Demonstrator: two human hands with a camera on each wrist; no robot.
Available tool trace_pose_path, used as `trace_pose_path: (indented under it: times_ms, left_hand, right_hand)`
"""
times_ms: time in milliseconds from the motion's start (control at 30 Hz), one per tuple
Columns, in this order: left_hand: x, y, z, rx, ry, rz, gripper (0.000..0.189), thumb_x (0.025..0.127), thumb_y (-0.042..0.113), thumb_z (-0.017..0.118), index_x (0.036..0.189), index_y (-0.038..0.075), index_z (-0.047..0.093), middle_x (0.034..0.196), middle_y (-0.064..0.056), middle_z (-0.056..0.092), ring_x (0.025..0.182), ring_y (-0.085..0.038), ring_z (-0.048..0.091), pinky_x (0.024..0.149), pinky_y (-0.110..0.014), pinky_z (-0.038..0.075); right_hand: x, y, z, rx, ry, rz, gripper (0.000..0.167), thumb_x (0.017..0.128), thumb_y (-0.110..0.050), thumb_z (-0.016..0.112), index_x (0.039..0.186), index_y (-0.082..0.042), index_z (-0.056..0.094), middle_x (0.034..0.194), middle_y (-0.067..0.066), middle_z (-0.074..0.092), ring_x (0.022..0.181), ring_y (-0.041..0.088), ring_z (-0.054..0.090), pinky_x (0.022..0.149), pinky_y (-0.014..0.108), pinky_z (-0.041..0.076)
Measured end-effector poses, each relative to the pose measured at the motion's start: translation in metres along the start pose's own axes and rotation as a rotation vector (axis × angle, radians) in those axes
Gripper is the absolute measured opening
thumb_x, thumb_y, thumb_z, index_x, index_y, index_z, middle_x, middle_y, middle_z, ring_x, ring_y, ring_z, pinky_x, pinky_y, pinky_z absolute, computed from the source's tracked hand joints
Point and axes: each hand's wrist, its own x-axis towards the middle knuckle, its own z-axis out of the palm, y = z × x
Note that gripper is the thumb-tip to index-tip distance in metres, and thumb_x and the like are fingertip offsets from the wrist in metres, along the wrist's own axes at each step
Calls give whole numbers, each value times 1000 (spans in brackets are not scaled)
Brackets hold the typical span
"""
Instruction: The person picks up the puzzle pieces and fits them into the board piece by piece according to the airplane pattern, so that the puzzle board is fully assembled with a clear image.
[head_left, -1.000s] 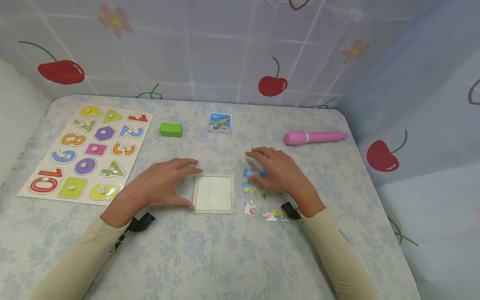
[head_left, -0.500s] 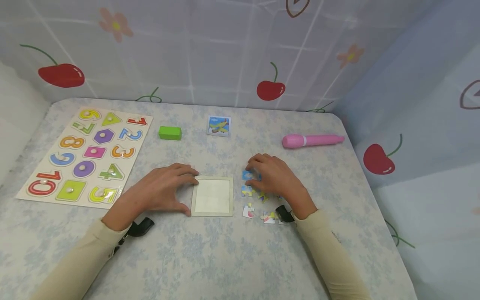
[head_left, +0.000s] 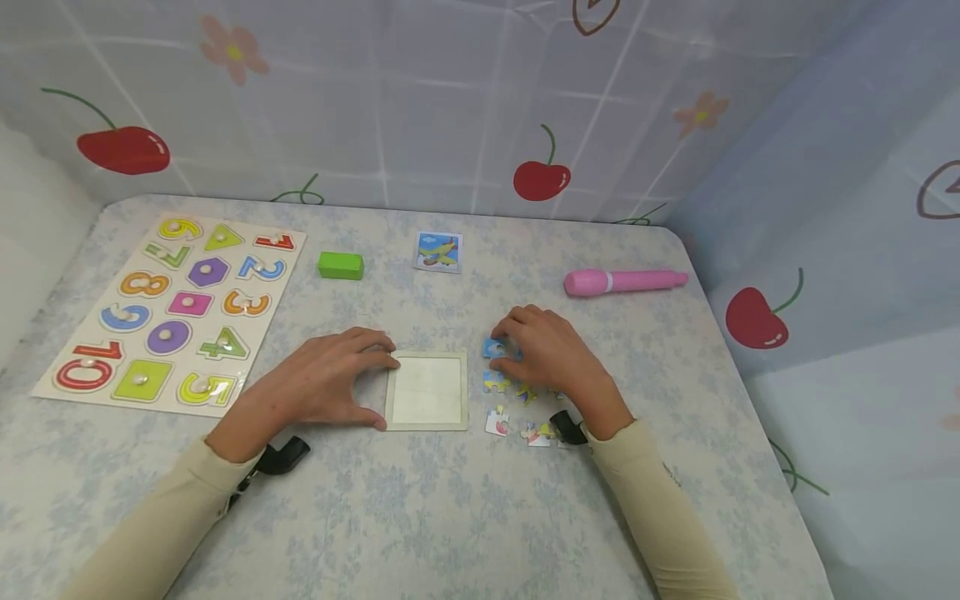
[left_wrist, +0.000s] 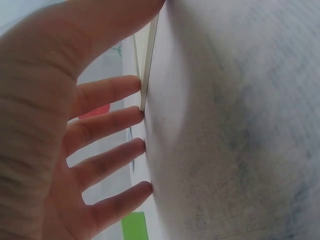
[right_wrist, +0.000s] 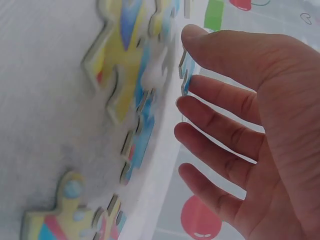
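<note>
A square, pale puzzle frame (head_left: pixel 426 427) lies flat in the middle of the table. My left hand (head_left: pixel 318 379) is at its left side, fingertips right at the far left corner and thumb at the near left corner. In the left wrist view, these fingers (left_wrist: pixel 107 92) are straight and spread. Right of the frame, my right hand (head_left: pixel 551 354) pinches a blue puzzle piece (head_left: pixel 492 347) between thumb and index finger, low over the table. Several other jigsaw pieces lie around it, including a light one (head_left: pixel 497 421) and a blue-and-yellow one (head_left: pixel 495 382); some are partly hidden under the hand.
A number-and-shape peg board (head_left: pixel 168 312) lies at the left. Toward the back are a green block (head_left: pixel 341 266), a small airplane picture card (head_left: pixel 438 252) and a pink pen-shaped object (head_left: pixel 626 282). A cherry-print curtain (head_left: pixel 450 100) hangs behind the table.
My right hand has come down and left onto the blue puzzle piece, and its thumb and index finger have closed together. The left hand has stayed at the frame's left side.
</note>
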Motion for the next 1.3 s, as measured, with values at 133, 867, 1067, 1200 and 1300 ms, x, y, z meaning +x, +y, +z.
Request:
trace_pose_path:
  times_ms: [133,867,1067,1200,1300]
  left_hand:
    - [0,0,0,-3,1,3,84,67,66,97,132,16,76,143,-3,64,135,-27,60,96,-50,57]
    - [1,0,-1,12,10,-1,84,68,70,94,130,16,76,142,0,65,133,-24,61,95,-46,58]
    - [1,-1,0,-3,16,0,83,67,70,94,128,17,76,142,1,65,132,-23,61,94,-46,58]
    - [0,-1,1,-9,22,2,82,68,70,95,128,17,76,142,1,65,132,-22,62,94,-45,58]
    - [0,-1,2,-9,25,3,81,68,69,95,127,18,77,142,2,65,132,-22,62,94,-45,58]
  right_hand:
    - [2,-6,-2,11,1,-11,37,91,-38,88,120,-15,79,117,2,71,108,24,66,93,45,55]
    - [33,-59,6,-27,-28,-127,35,92,-40,86,119,-19,78,112,-2,70,105,19,67,91,40,55]
    - [39,-70,12,-39,-46,-145,36,93,-43,85,120,-20,77,112,-4,69,105,18,67,94,40,54]
    - [42,-76,16,-53,-61,-147,37,94,-44,84,122,-21,76,113,-4,69,109,19,67,100,42,53]
    - [44,-80,18,-60,-67,-151,38,95,-45,83,123,-20,76,116,-3,69,113,20,67,103,44,52]
